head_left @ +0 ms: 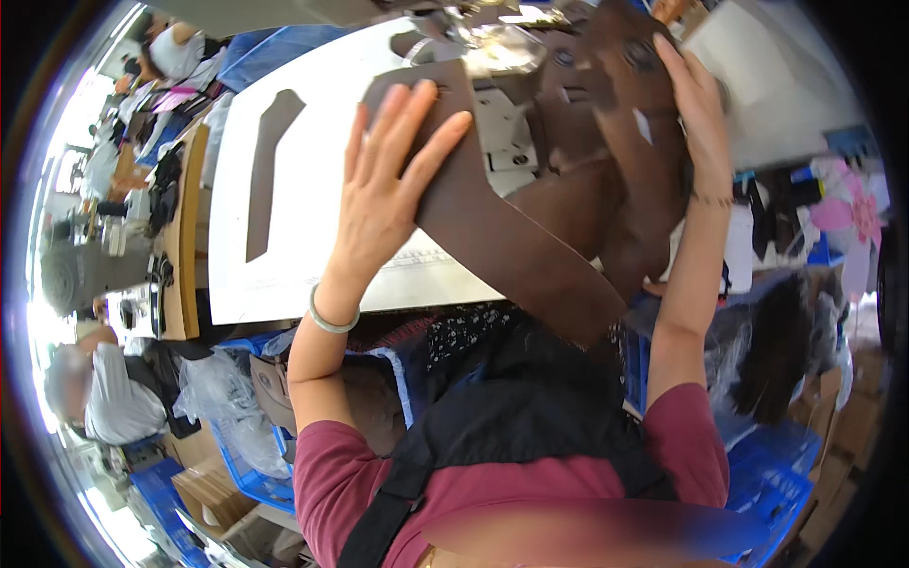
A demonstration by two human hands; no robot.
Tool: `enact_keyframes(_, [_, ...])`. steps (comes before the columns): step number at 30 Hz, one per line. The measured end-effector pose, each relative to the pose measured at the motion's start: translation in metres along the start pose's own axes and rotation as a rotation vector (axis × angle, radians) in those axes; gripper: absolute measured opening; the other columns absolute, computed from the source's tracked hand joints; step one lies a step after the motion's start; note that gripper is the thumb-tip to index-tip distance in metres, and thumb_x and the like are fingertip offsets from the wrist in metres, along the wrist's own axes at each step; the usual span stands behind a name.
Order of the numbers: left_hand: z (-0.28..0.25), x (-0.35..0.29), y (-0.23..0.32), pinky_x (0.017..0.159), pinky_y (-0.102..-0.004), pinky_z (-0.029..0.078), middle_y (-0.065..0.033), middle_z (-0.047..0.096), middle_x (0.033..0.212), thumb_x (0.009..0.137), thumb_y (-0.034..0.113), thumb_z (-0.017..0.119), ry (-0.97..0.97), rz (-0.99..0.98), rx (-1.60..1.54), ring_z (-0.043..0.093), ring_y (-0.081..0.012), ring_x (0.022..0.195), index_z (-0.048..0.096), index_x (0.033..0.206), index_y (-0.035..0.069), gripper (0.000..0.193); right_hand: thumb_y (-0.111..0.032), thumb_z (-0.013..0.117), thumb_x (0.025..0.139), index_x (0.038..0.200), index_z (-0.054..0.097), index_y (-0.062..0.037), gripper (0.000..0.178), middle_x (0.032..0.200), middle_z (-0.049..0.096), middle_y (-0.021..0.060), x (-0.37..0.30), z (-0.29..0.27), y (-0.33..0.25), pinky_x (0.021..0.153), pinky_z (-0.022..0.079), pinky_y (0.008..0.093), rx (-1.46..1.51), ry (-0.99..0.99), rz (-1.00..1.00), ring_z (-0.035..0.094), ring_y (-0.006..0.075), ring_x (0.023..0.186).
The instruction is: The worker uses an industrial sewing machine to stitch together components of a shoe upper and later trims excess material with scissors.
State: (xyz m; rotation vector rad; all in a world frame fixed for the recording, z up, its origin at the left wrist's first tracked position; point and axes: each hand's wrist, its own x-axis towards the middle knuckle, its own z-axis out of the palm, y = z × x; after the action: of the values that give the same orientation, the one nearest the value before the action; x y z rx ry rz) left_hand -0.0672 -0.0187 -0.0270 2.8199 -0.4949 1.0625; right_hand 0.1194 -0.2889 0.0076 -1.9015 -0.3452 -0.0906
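Note:
My left hand [383, 180] lies flat with fingers spread on a long, bent brown leather-like strip [511, 232]. The strip runs over the white table's front edge towards my lap. My right hand [699, 109] holds the outer edge of a bulky brown bag piece [578, 189], fingers stretched along its side and thumb not clearly visible. Round dark fittings show on the bag piece. Between the hands is the metal bed of a sewing machine [507, 133], its lit needle area [502, 47] partly cut off and blurred at the top.
A loose brown strip [270, 170] lies on the white tabletop [312, 123] at left. Blue crates [251, 483] with plastic wrap and brown pieces stand below left; another blue crate [776, 473] is at lower right. Another person [118, 393] sits at far left.

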Motion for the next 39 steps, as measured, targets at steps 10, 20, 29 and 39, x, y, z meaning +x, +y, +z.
enact_keyframes(10, [-0.006,-0.062,-0.014,0.095,-0.0440,0.047,-0.0307,0.020,0.150,0.079,-0.008,0.059,0.015,-0.521,0.040,0.041,-0.0462,0.129,0.045,0.140,0.020,0.069,-0.028,0.057,0.092,0.098,0.063,0.0008,0.030,0.087,0.067,0.0160,-0.119,-0.090,0.016,0.073,0.048,0.0333,-0.846,0.074,-0.158,0.065,0.0318,0.075])
enact_keyframes(20, [0.000,-0.108,-0.062,0.098,-0.0437,0.042,-0.0278,0.035,0.143,0.075,-0.014,0.045,-0.344,-0.644,-0.032,0.043,-0.0431,0.126,0.042,0.141,0.024,0.077,-0.006,0.056,0.079,0.111,0.057,-0.0010,0.033,0.105,0.059,0.0155,-0.177,-0.087,0.107,0.086,0.046,0.0436,-1.178,0.050,-0.104,0.056,0.0326,0.101])
enact_keyframes(29, [-0.017,-0.118,-0.018,0.069,-0.0289,0.047,-0.0109,0.063,0.091,0.092,0.012,0.052,-0.231,-1.001,-0.182,0.059,-0.0187,0.073,0.062,0.105,-0.001,0.021,-0.017,0.060,0.087,0.105,0.062,-0.0029,0.023,0.109,0.062,0.0150,-0.183,-0.121,0.104,0.082,0.047,0.0377,-0.744,0.151,-0.030,0.061,0.0313,0.096])
enact_keyframes(39, [-0.004,-0.115,0.032,0.076,-0.0285,0.058,-0.0227,0.067,0.095,0.100,0.027,0.047,-0.086,-1.400,-1.289,0.069,-0.0291,0.089,0.052,0.118,-0.015,0.047,-0.009,0.056,0.080,0.097,0.065,-0.0016,0.021,0.103,0.063,0.0162,-0.244,-0.178,0.138,0.080,0.049,0.0388,-0.816,0.094,0.364,0.063,0.0320,0.090])
